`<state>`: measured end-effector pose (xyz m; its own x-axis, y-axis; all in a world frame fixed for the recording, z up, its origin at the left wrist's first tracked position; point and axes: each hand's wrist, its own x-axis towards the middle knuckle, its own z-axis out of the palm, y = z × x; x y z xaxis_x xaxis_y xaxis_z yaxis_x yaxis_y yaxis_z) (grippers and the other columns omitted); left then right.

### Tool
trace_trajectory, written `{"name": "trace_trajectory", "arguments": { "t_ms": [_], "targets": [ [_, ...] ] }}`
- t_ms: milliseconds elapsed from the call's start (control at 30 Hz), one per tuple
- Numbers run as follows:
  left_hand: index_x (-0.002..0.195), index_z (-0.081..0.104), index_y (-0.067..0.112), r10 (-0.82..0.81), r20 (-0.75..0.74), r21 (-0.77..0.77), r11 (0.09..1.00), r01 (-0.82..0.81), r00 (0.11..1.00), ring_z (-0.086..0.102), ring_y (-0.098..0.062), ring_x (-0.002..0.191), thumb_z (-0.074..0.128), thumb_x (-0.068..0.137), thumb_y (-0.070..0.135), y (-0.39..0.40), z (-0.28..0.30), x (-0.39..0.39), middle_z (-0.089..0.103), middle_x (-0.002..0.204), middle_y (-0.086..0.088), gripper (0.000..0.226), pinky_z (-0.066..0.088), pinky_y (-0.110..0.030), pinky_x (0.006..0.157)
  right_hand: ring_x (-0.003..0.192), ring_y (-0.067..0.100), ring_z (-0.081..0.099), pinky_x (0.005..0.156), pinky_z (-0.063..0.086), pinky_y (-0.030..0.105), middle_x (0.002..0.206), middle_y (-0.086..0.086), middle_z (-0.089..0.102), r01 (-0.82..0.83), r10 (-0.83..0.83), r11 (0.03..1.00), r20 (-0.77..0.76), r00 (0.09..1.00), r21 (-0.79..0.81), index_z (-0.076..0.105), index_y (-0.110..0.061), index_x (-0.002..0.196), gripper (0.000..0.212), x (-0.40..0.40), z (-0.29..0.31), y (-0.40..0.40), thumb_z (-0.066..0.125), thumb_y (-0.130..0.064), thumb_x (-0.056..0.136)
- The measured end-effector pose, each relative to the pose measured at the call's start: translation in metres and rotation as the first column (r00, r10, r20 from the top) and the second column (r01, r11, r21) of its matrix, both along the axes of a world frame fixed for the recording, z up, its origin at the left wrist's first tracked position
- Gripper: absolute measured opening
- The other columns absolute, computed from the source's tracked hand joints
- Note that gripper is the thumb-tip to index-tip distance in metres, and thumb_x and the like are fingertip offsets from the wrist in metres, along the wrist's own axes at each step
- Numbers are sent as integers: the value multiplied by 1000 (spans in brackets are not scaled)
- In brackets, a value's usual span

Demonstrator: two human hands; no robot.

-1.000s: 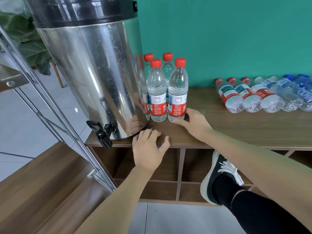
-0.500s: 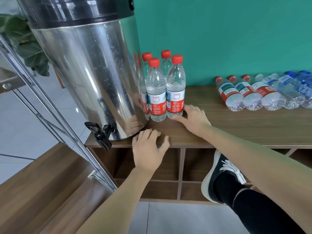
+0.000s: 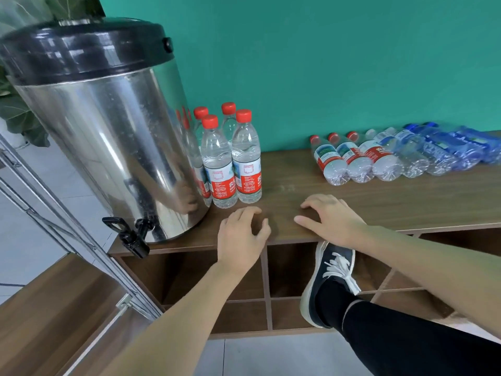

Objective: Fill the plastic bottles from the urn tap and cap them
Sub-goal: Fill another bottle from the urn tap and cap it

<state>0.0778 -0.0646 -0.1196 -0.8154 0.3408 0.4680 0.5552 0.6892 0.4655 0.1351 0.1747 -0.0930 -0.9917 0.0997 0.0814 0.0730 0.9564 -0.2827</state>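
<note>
Hands rest empty on the brown wooden desk (image 3: 406,202): my left hand (image 3: 241,234) loosely curled, my right hand (image 3: 330,218) flat. Four upright clear plastic bottles with red caps (image 3: 230,161) stand beside the steel urn (image 3: 108,137), likely filled; its black tap (image 3: 130,234) overhangs the edge. Empty-looking bottles (image 3: 379,158) lie apart, probably waiting.
</note>
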Motion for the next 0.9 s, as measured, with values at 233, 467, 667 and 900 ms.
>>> {"name": "trace_trajectory", "arguments": {
  "t_ms": [233,467,667,900],
  "targets": [
    [137,58,26,-202,57,-17,979,204,978,58,-15,125,62,100,38,87,41,-10,61,138,3,39,53,-35,101,127,20,49,108,40,43,134,-4,56,187,-191,979,40,981,82,61,-26,124,58,49,19,80,42,-72,94],
    [148,48,22,-330,42,-93,939,332,943,43,-23,141,62,100,40,175,54,-27,49,154,-2,53,47,-46,110,129,20,46,110,38,41,137,-4,53,192,-194,980,36,980,55,61,-29,127,53,61,18,110,44,-68,96],
    [152,45,29,-370,63,-156,914,376,927,37,-32,144,54,102,51,227,50,-44,33,163,-8,56,44,-51,112,125,20,47,108,38,42,133,-6,54,187,-186,982,-19,982,40,61,-30,124,47,63,12,131,47,-65,96],
    [143,51,21,-359,127,10,932,361,925,52,-31,131,66,97,50,234,34,-49,43,152,-11,57,47,-42,106,124,20,46,107,37,41,131,-6,54,226,-225,973,-37,974,39,61,-31,123,45,63,6,143,49,-64,96]
  ]
}}
